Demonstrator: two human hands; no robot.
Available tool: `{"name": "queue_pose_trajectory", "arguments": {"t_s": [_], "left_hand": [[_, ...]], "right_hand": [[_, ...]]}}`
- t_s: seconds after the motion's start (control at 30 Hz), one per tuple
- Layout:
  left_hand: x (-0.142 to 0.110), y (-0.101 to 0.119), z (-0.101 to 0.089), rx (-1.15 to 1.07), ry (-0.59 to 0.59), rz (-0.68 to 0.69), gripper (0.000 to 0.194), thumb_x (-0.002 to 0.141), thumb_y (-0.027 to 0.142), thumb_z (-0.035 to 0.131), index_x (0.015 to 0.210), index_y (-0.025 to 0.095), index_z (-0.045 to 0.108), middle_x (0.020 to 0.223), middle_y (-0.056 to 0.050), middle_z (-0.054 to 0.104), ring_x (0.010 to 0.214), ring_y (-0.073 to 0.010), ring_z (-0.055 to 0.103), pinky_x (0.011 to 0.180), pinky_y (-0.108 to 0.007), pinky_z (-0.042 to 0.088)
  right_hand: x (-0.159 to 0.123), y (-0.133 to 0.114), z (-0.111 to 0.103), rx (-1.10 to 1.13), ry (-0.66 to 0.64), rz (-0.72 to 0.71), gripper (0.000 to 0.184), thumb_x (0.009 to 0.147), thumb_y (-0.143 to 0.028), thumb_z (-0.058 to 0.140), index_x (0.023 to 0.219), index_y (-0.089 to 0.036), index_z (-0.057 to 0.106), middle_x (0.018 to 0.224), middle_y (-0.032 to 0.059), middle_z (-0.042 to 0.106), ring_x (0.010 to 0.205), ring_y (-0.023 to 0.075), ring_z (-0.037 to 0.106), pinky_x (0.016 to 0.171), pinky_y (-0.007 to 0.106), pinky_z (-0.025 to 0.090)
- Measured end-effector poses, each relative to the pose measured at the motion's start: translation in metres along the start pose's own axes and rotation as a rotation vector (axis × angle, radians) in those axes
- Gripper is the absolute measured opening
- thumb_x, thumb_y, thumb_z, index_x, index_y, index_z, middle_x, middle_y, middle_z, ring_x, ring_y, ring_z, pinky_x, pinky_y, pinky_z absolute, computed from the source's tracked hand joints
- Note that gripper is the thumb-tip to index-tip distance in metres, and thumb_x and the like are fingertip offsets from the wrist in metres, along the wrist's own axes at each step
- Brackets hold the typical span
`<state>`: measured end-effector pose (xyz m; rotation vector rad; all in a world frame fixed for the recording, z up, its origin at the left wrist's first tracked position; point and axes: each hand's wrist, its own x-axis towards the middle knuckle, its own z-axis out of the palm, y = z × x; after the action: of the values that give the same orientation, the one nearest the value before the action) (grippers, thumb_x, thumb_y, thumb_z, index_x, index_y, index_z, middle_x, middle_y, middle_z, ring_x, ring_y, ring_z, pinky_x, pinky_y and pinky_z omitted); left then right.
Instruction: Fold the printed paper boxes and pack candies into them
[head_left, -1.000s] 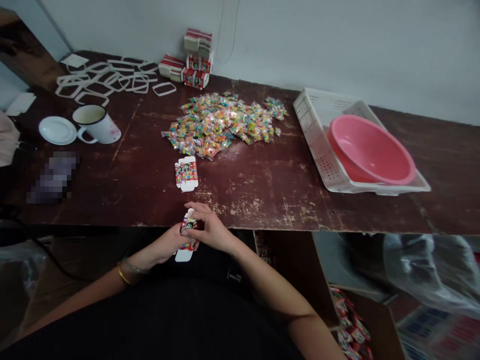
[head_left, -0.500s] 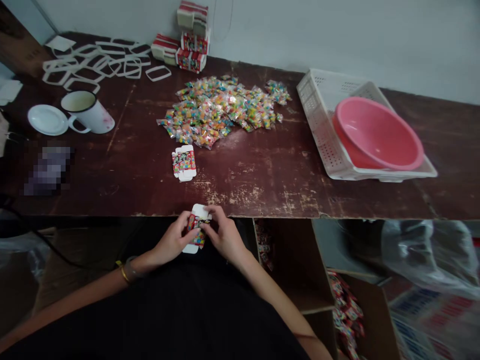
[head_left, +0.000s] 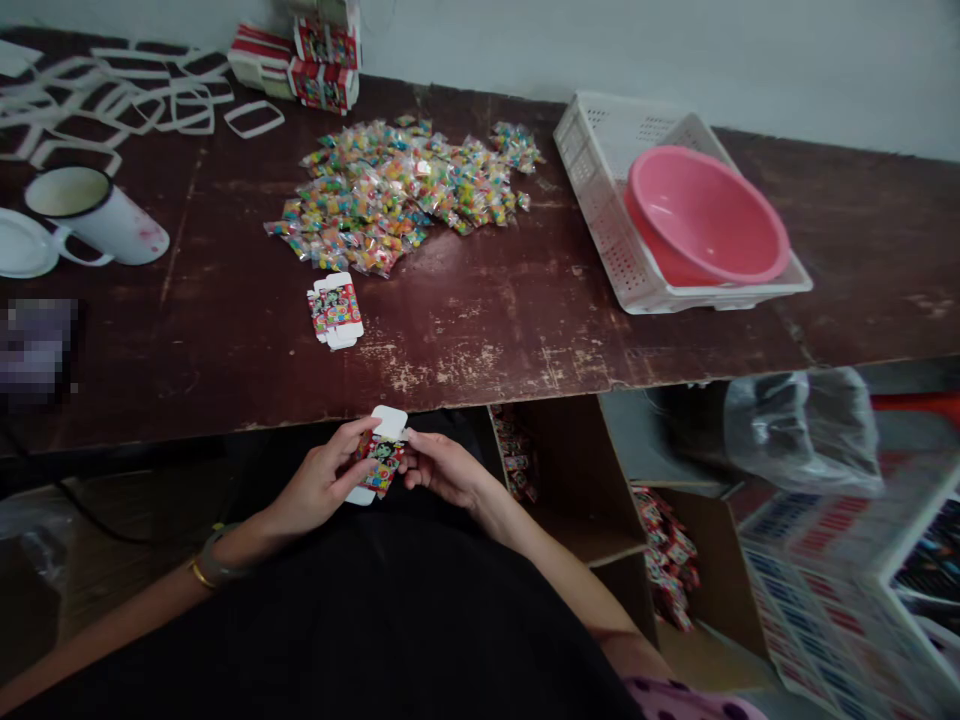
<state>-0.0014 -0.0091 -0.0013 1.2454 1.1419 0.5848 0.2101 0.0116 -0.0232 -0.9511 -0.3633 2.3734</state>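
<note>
Both hands work just below the near edge of the table [head_left: 525,350], over the lap. Left hand [head_left: 319,490] cradles a small printed carton [head_left: 379,455] from beneath and the side, fingers closed around it; right hand [head_left: 439,468] pinches its right edge, thumb and forefinger narrow on the card. Carton now sits tilted, one white end flap pointing up toward the table edge, the other white flap at its lower end. A second ago the right hand lay over the top of the carton and hid most of it; since then it has slid off to the side, so the printed face and the top flap are exposed. Reads as the box being squared up, flaps open, nothing visible inside. On the table, straight ahead of the hands, a second flat carton [head_left: 335,311] lies untouched. Beyond that, a heap of candy packets [head_left: 397,190] mid-table. At the table's far edge, stacked cartons [head_left: 319,65]; left of them, loose white card frames [head_left: 112,95]. Mug [head_left: 94,212] at the left end. White basket [head_left: 600,190] holding a pink bowl [head_left: 705,215] to the right.
</note>
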Motion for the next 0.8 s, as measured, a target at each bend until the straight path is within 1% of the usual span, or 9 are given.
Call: {"name": "queue_pose_trajectory", "arguments": {"t_s": [0.13,0.23,0.3,0.33,0.43,0.53,0.67,0.73,0.8], "left_hand": [[-0.008,-0.004,0.004,0.077,0.022,-0.007,0.030,0.088,0.035,0.058,0.116,0.025,0.061,0.101,-0.003,0.071,0.094,-0.0220,0.065,0.086,-0.032,0.049],[-0.013,-0.004,0.009,0.015,0.134,-0.101,0.024,0.088,0.040,0.056,0.095,0.021,0.068,0.091,-0.004,0.071,0.087,-0.0223,0.065,0.081,-0.031,0.050],[-0.013,-0.003,0.009,-0.158,0.209,-0.190,0.031,0.085,0.040,0.060,0.109,0.021,0.064,0.086,-0.003,0.071,0.081,-0.0220,0.066,0.076,-0.031,0.051],[-0.012,-0.002,0.008,-0.272,0.220,-0.234,0.043,0.082,0.038,0.063,0.123,0.023,0.056,0.086,-0.002,0.071,0.080,-0.0219,0.066,0.075,-0.032,0.051],[-0.008,0.000,0.004,-0.569,0.144,-0.361,0.078,0.078,0.025,0.063,0.147,0.028,0.028,0.092,-0.002,0.073,0.083,-0.0222,0.069,0.079,-0.035,0.052],[-0.006,0.000,-0.001,-0.667,0.074,-0.440,0.076,0.076,0.020,0.060,0.147,0.026,0.033,0.101,-0.004,0.074,0.090,-0.0226,0.069,0.084,-0.035,0.051],[-0.009,-0.005,-0.005,-0.745,0.045,-0.441,0.069,0.081,0.026,0.059,0.146,0.026,0.035,0.117,-0.008,0.070,0.103,-0.0261,0.066,0.088,-0.037,0.051],[-0.012,-0.010,-0.006,-0.742,0.022,-0.418,0.072,0.080,0.027,0.061,0.147,0.024,0.035,0.123,-0.010,0.067,0.107,-0.0271,0.064,0.091,-0.038,0.049],[-0.015,-0.016,-0.009,-0.686,-0.008,-0.396,0.081,0.077,0.024,0.065,0.149,0.022,0.030,0.127,-0.012,0.064,0.109,-0.0270,0.063,0.093,-0.037,0.047]], "right_hand": [[0.005,-0.003,0.001,-0.284,0.019,-0.061,0.032,0.067,-0.035,0.081,0.086,-0.012,0.070,0.065,-0.0021,0.065,0.052,0.0061,0.058,0.053,0.018,0.053],[0.013,-0.001,0.004,-0.441,-0.045,-0.046,0.030,0.066,-0.031,0.081,0.089,-0.014,0.072,0.072,-0.0022,0.068,0.052,0.0061,0.060,0.056,0.020,0.053],[0.016,0.001,0.009,-0.529,-0.073,-0.077,0.029,0.069,-0.032,0.078,0.091,-0.015,0.073,0.076,-0.0018,0.067,0.052,0.0059,0.058,0.055,0.021,0.052],[0.017,0.002,0.013,-0.589,-0.070,-0.129,0.028,0.072,-0.033,0.076,0.093,-0.015,0.074,0.078,-0.0012,0.066,0.053,0.0060,0.057,0.055,0.021,0.051],[0.014,0.005,0.026,-0.804,-0.041,-0.341,0.021,0.084,-0.036,0.067,0.093,-0.018,0.076,0.086,0.0016,0.065,0.068,0.0097,0.061,0.066,0.024,0.050],[0.013,0.005,0.037,-0.958,-0.008,-0.419,0.025,0.091,-0.035,0.060,0.086,-0.018,0.078,0.083,0.0031,0.065,0.078,0.0127,0.062,0.073,0.025,0.049],[0.024,0.002,0.037,-1.062,0.035,-0.400,0.015,0.085,-0.025,0.069,0.097,-0.021,0.078,0.085,0.0023,0.067,0.074,0.0116,0.062,0.072,0.024,0.047],[0.027,0.000,0.034,-1.108,0.010,-0.429,0.015,0.087,-0.022,0.066,0.097,-0.022,0.077,0.085,0.0024,0.068,0.076,0.0118,0.062,0.074,0.024,0.047],[0.023,-0.001,0.032,-1.186,-0.079,-0.494,0.020,0.091,-0.021,0.061,0.103,-0.022,0.076,0.091,0.0041,0.067,0.083,0.0130,0.062,0.079,0.025,0.048]]}}
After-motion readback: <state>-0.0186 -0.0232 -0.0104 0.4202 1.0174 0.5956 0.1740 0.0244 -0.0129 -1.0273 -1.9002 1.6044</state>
